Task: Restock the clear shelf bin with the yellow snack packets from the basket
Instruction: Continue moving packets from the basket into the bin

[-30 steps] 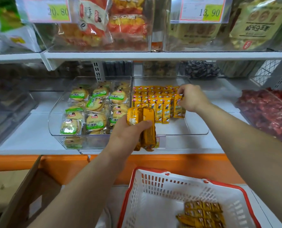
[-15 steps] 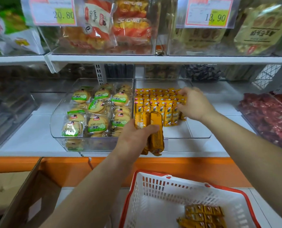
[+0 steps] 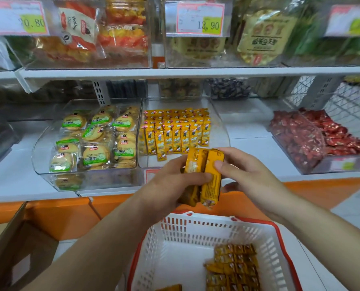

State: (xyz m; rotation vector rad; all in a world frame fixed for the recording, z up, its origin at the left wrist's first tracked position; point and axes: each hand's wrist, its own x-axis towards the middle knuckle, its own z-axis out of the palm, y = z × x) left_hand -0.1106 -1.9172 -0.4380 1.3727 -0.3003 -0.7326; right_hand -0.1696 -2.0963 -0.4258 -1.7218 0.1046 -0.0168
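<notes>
Left hand (image 3: pixel 170 185) clamps the upright stack of yellow snack packets (image 3: pixel 194 164) just short of the clear shelf bin (image 3: pixel 222 131), which lies straight ahead; my right hand (image 3: pixel 248 177) pinches the outermost packet (image 3: pixel 211 186) on the right.

Bright, even light; soft blur throughout, wide-angle bending at edges.
</notes>
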